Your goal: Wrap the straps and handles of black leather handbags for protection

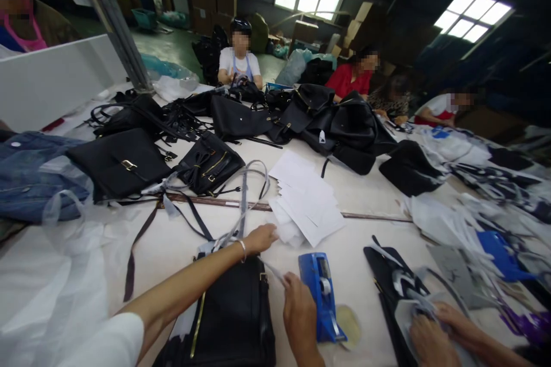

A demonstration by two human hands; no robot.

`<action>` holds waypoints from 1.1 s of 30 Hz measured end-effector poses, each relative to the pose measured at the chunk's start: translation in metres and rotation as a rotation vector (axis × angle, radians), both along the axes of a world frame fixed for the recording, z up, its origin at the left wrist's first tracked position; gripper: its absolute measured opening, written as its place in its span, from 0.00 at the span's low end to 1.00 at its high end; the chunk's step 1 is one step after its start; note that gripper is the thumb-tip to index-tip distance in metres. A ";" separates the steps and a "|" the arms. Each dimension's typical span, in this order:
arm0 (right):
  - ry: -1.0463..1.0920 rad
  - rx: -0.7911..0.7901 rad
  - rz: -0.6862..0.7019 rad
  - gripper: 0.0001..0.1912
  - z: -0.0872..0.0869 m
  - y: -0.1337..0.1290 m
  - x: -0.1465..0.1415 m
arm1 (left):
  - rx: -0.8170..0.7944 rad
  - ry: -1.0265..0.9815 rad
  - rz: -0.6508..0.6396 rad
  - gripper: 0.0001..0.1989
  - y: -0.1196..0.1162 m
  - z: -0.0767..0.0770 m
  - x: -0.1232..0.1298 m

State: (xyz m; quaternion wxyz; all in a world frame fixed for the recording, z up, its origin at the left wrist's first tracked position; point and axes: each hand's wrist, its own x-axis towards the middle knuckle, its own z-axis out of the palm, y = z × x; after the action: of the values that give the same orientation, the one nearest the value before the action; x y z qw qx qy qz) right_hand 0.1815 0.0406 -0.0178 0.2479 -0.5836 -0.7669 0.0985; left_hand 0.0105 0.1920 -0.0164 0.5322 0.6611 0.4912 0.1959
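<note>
A black bag [235, 309] with gold zips and a buckle lies in front of me, below my left forearm. My left hand [262, 238] is stretched over the bag's top end, its fingers loosely extended at the edge of a stack of white paper sheets [307, 198]. Right of the bag, my right hand [300, 307] pinches the end of a narrow pale strip [272, 268], which runs back toward the bag's top. Beside that hand stands a blue tape dispenser [317, 292], with a yellowish round disc [348, 327] next to it. A strap in clear wrapping [244, 198] loops beyond the bag.
Black bags [123, 163] and straps are heaped across the table's far side. At right, a co-worker's hands [430, 332] handle another black piece [387, 275]. White wrapping [51, 281] and denim fabric [38, 172] lie at left. Several people sit opposite.
</note>
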 end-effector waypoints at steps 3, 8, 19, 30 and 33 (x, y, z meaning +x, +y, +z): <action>0.148 -0.029 0.002 0.10 0.023 0.004 0.004 | -0.087 -0.062 -0.022 0.27 -0.010 0.023 -0.023; 0.268 -0.101 0.157 0.12 0.062 0.041 -0.030 | -0.629 -0.458 -0.118 0.24 -0.063 0.063 -0.058; -0.017 -0.767 -0.053 0.16 -0.001 0.010 -0.024 | -0.612 -0.570 0.544 0.17 -0.164 0.090 -0.119; 0.943 -0.650 -0.145 0.22 0.034 -0.008 -0.034 | -0.439 -0.509 0.626 0.11 -0.171 0.065 -0.058; 1.042 -0.695 -0.129 0.24 0.049 -0.014 -0.034 | -0.441 -0.544 0.590 0.12 -0.171 0.056 -0.048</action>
State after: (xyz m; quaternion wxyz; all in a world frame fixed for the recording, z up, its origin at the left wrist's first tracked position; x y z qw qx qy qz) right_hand 0.1475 0.0266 0.0309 0.3903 -0.5506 -0.4318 0.5984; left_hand -0.0375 0.0210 0.0392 0.6912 0.2882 0.5309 0.3966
